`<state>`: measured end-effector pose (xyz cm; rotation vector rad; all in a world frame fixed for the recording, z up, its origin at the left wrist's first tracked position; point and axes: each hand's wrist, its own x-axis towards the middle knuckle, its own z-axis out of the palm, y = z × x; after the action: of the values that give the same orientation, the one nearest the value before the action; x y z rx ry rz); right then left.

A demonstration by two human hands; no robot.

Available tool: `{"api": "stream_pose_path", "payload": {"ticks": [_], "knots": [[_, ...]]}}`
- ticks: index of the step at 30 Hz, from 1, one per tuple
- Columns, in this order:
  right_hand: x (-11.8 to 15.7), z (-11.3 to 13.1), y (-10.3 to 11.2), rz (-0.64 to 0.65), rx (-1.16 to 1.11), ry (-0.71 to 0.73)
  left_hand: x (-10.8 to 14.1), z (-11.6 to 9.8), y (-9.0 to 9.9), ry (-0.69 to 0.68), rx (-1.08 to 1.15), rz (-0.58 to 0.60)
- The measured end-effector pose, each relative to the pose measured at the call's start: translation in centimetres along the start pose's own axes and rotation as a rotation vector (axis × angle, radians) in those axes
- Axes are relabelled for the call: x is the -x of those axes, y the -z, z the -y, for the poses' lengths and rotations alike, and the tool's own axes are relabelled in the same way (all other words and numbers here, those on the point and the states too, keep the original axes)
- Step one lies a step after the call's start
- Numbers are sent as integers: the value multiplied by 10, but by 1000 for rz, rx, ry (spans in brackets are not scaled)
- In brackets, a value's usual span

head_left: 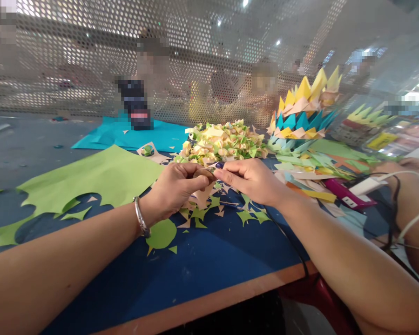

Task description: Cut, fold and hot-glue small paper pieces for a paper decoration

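Observation:
My left hand (pixel 183 184), with a silver bangle at its wrist, is closed in a pinch over the middle of the table. Between its fingertips is a small pale paper piece (pixel 209 171), partly hidden. My right hand (pixel 247 179) meets it fingertip to fingertip, also pinched. A small dark blue tip (pixel 219 165) shows at its fingers; what it belongs to I cannot make out. Just behind both hands lies a heap of small folded cream and green paper pieces (pixel 226 142). Under the left wrist is a green paper disc (pixel 162 233). Green and pink offcuts (pixel 202 214) lie scattered below the hands.
A large green sheet (pixel 91 174) with rounded cutouts lies left, before a turquoise sheet (pixel 108 132). At the right stand a layered spiky paper model (pixel 300 116), paper strips (pixel 310 163) and a magenta power strip (pixel 349 193) with cables. Another person's arm (pixel 415 209) is at far right.

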<state>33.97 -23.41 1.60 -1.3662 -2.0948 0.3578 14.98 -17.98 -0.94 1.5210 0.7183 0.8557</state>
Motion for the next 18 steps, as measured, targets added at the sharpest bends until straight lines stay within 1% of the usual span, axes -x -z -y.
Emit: {"api": "stream_pose_path", "payload": {"ticks": [8,11,14,18], "knots": [[0,-1,-2,8,25,-24,1,-1,0,9,-44,46],[0,-2,-2,-3,18,-25,1,-1,1,-13,-73,37],[1,-1,1,-6,9,-28,2,-2,4,-39,-154,11],[3,2,3,4,68,-73,2,-6,8,29,-182,7]]}}
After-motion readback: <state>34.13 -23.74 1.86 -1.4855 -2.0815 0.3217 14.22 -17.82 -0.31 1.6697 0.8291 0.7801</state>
